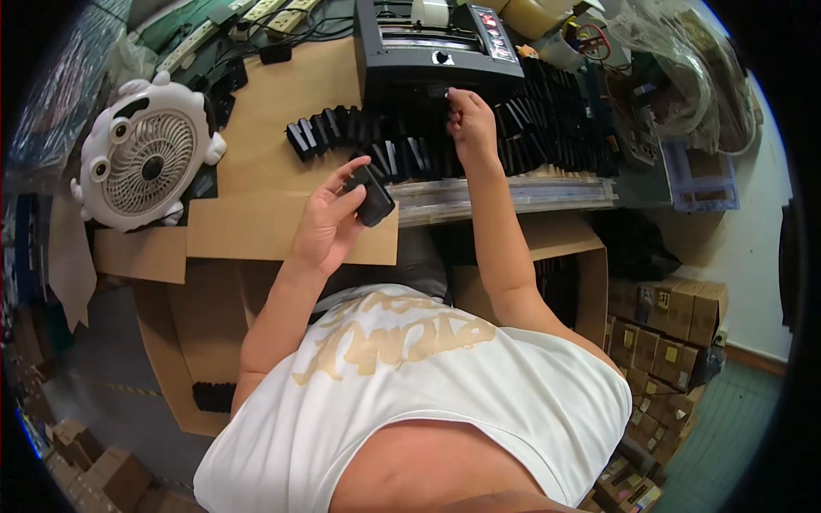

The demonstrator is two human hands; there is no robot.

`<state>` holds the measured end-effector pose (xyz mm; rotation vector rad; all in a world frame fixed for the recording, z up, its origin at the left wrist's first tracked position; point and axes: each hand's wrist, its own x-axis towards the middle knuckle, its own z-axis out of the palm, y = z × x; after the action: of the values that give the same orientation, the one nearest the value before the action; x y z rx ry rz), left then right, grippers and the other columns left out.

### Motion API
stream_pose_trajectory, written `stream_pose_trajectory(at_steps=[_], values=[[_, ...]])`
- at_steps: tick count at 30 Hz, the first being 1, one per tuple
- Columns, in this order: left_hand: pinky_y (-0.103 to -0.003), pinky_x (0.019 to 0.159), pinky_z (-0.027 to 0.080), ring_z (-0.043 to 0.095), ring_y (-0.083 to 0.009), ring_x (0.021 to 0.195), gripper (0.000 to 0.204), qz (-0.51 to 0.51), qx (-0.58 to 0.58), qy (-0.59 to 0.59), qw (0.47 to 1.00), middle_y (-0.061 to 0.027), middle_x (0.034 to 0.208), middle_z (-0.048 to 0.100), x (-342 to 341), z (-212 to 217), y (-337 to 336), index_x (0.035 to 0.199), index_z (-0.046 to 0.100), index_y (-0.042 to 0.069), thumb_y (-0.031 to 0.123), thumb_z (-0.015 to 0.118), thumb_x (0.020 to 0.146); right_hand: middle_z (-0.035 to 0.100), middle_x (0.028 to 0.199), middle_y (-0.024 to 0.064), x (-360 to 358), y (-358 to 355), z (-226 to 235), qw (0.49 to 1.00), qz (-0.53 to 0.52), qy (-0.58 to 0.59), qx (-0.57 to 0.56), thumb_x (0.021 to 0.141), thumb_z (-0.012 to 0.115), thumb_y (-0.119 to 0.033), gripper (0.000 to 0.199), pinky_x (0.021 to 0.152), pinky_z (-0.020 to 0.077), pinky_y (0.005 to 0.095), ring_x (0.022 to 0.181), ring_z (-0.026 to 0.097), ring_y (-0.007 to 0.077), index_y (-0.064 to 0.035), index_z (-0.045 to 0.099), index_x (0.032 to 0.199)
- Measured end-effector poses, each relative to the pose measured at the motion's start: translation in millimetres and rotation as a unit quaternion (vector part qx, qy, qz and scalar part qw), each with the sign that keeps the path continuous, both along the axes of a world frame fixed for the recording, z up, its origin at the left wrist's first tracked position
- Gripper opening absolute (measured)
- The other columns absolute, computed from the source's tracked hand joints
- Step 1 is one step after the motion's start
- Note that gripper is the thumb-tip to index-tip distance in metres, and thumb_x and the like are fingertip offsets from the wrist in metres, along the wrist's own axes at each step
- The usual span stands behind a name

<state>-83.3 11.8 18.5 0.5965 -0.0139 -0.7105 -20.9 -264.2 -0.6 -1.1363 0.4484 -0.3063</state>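
Observation:
My left hand (329, 218) is closed round a small black plastic case (374, 197), held up in front of my chest between thumb and fingers. My right hand (472, 128) reaches forward to the front of a dark grey tape dispenser (440, 64). Its thumb and forefinger pinch together just below the machine's front edge, at a small pale glint too tiny to name. Under and around that hand, rows of similar black cases (534, 128) stand packed side by side along the table.
At left stands a white animal-shaped fan (150, 162). Power strips (278, 17) with cables lie at the back. Open cardboard boxes (184, 342) flank my body, with black pieces inside. Clear plastic bags (676, 60) and a clear bin (701, 175) are at right, above stacked cartons (663, 350).

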Motion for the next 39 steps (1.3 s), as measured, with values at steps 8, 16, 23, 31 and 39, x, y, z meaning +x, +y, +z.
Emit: stream_pose_trajectory(at_steps=[8, 16, 23, 31, 39], values=[[-0.027, 0.086, 0.056, 0.06, -0.02, 0.098, 0.036, 0.135, 0.153, -0.056, 0.977, -0.0142, 0.125, 0.051, 6, -9, -17, 0.121, 0.045, 0.001, -0.002, 0.062, 0.089, 0.06, 0.104, 0.0038, -85, 92, 24, 0.992, 0.076, -0.064, 0.079, 0.09, 0.066, -0.011, 0.006, 0.072, 0.0393, 0.0227, 0.085, 0.049, 0.0095, -0.0049, 0.065, 0.088], [-0.03, 0.089, 0.058, 0.061, -0.021, 0.095, 0.031, 0.072, 0.07, 0.01, 0.995, -0.0168, 0.117, 0.057, -1, -1, -20, 0.121, 0.048, -0.006, 0.007, 0.056, 0.093, 0.059, 0.113, 0.0048, -91, 114, 18, 0.991, 0.072, -0.071, -0.093, 0.089, 0.067, -0.01, 0.009, 0.073, 0.0409, 0.0213, 0.083, 0.048, 0.0099, -0.0025, 0.065, 0.085], [-0.029, 0.085, 0.059, 0.062, -0.0176, 0.088, 0.029, 0.108, 0.061, 0.027, 0.992, -0.0145, 0.105, 0.063, -3, 4, -17, 0.111, 0.057, -0.007, 0.018, 0.054, 0.097, 0.059, 0.115, 0.006, -89, 110, 14, 0.974, 0.126, -0.066, -0.174, 0.09, 0.067, -0.007, 0.009, 0.079, 0.0411, 0.0221, 0.09, 0.051, 0.0118, -0.0006, 0.064, 0.086], [-0.029, 0.081, 0.06, 0.062, -0.0148, 0.086, 0.029, 0.099, 0.091, 0.004, 0.991, -0.013, 0.1, 0.064, -4, 3, -16, 0.104, 0.061, -0.006, 0.021, 0.054, 0.097, 0.059, 0.114, 0.0058, -90, 111, 16, 0.967, 0.127, -0.063, -0.213, 0.09, 0.068, -0.006, 0.009, 0.074, 0.0412, 0.0201, 0.086, 0.051, 0.011, -0.0001, 0.064, 0.085], [-0.029, 0.081, 0.06, 0.061, -0.0137, 0.084, 0.03, 0.094, 0.073, 0.008, 0.993, -0.012, 0.1, 0.065, -2, -2, -16, 0.105, 0.06, -0.007, 0.022, 0.055, 0.097, 0.06, 0.111, 0.0067, -89, 108, 16, 0.97, 0.132, -0.081, -0.186, 0.085, 0.071, -0.008, 0.009, 0.068, 0.0423, 0.0196, 0.079, 0.051, 0.0105, -0.0009, 0.065, 0.082]])
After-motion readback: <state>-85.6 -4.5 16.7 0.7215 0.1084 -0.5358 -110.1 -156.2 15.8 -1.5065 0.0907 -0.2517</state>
